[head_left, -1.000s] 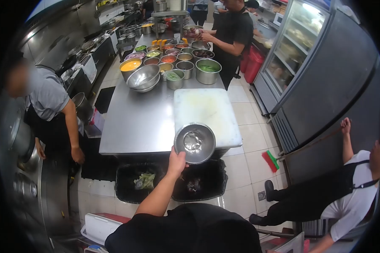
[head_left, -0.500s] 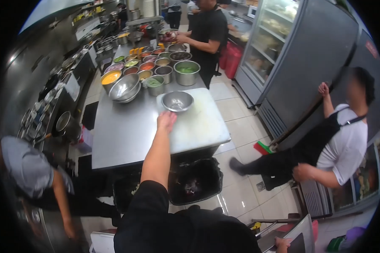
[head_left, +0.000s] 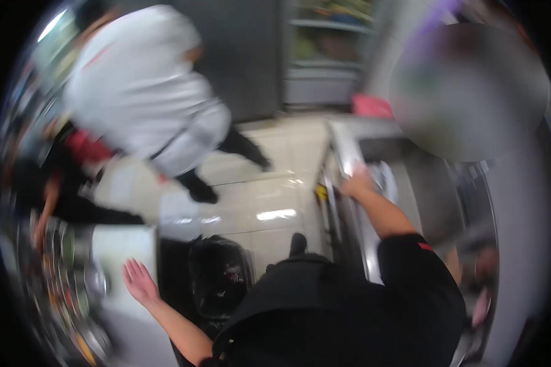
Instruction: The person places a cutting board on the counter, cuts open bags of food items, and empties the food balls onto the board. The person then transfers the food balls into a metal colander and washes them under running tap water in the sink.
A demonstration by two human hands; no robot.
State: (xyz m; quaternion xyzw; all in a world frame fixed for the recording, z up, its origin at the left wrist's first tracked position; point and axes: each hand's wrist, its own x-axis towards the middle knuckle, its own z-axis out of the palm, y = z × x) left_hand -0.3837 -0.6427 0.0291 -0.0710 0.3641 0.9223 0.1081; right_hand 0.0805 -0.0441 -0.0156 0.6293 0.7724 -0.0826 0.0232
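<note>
My left hand [head_left: 140, 281] is spread flat beside the white cutting board [head_left: 123, 248] and holds nothing. The metal bowl [head_left: 96, 280] stands on the board, apart from that hand. On the right, my right hand [head_left: 358, 182] is at the metal edge of a steel counter or sink unit [head_left: 349, 150]. Motion smears its fingers, so I cannot make out whether it grips anything. A pale, blurred object [head_left: 386, 183] lies just beside it.
A person in a white shirt [head_left: 147, 92] stands at the upper left; another in dark clothes [head_left: 55, 183] is at far left. A black-lined bin [head_left: 217, 278] stands between table and legs. Blurred food containers [head_left: 61, 275] line the left. A fridge [head_left: 324, 67] is behind.
The view has swung far to the right. My left hand has let go of the metal bowl, which was set on the board. My right hand now shows further forward at the steel unit.
</note>
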